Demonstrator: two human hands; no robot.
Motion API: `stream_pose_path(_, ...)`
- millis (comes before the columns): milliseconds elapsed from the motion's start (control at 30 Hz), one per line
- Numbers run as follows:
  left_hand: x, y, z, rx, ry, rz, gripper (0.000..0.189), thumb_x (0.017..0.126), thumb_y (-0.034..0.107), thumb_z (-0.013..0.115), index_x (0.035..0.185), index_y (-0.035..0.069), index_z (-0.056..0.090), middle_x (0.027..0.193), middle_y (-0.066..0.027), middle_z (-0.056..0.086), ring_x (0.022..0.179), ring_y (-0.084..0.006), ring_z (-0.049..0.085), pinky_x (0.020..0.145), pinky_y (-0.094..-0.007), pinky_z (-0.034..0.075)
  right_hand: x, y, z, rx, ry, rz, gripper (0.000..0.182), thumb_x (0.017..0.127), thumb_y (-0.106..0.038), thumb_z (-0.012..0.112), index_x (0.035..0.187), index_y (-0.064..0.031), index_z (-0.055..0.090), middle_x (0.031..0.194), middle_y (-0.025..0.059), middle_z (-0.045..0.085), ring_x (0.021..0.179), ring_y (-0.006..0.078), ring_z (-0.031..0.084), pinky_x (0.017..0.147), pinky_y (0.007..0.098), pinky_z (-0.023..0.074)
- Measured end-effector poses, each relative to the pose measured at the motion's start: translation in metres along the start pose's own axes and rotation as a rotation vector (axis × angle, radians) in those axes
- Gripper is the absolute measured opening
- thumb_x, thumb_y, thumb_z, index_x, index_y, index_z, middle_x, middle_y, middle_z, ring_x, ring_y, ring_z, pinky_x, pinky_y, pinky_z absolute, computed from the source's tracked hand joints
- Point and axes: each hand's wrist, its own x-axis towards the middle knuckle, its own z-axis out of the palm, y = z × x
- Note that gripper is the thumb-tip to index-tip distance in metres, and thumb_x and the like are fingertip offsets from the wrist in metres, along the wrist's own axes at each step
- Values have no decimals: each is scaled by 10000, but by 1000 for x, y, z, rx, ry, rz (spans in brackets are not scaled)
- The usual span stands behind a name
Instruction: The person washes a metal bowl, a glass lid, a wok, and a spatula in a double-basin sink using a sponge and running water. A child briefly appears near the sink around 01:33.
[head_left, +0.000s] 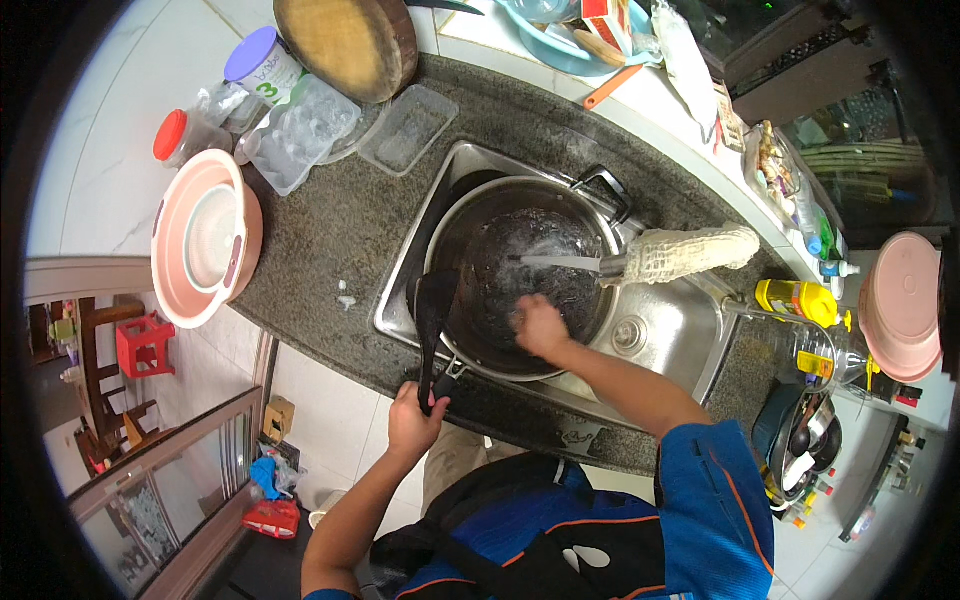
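Note:
My left hand (415, 424) grips the handle of a black spatula (435, 307) at the counter's front edge. The spatula's broad head points away from me, over the rim of a large dark pan (480, 315). One black pan handle (448, 384) lies close by that hand; whether I also touch it is unclear. Water runs into the pan from a faucet (613, 267) wrapped in pale mesh cloth (690, 255). My right hand (541, 328) is blurred and curled inside the pan, below the stream. Its fingertips are hard to make out. The pan sits in a steel double sink (667, 330).
At left on the granite counter (315, 247) stand a pink basin (166, 247), clear plastic containers (409, 129) and a round wooden chopping block (345, 45). A yellow bottle (799, 301) stands right of the sink. A blue basin (555, 56) occupies the ledge behind.

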Motion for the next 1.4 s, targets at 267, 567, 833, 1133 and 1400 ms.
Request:
stream_pose_path(267,4,1,-1,34,-14,20,277,753,114,775,750,27,513,740,-148,541,659,-382,570,595,-442,458,126,-9,-43,374,294,-32,209,900,-183,519,1015,-22,589,1133,230,517,941,440,553,790,530,468)
stream_pose_path(567,1,2,-3,9,-30,-24,264,759,113,762,757,18,516,755,-160,544,669,-387,572,606,-446,463,47,-39,34,127,271,-363,360,791,-56,572,1151,-54,561,1134,222,500,1044,435,547,885,485,487)
stream_pose_path(833,0,-2,0,34,-34,-28,263,771,121,751,765,6,515,765,-157,544,685,-379,579,615,-446,463,93,43,-93,-534,334,-290,285,916,-223,497,1118,-70,627,1091,147,629,983,361,611,842,427,516)
stream_pose_path(1133,2,-2,-2,-14,-27,-39,238,755,96,758,793,4,541,753,-157,545,681,-380,570,604,-432,455,-18,-45,8,302,-169,-144,171,822,-189,620,918,-64,688,861,174,684,810,341,674,739,421,541)
stream_pose_path(1400,1,-4,0,-26,-7,-55,249,731,89,779,800,0,557,763,-159,561,693,-377,583,614,-420,464,-43,-39,4,337,-52,-306,84,813,-142,635,830,-76,684,788,137,665,753,312,648,695,409,526)
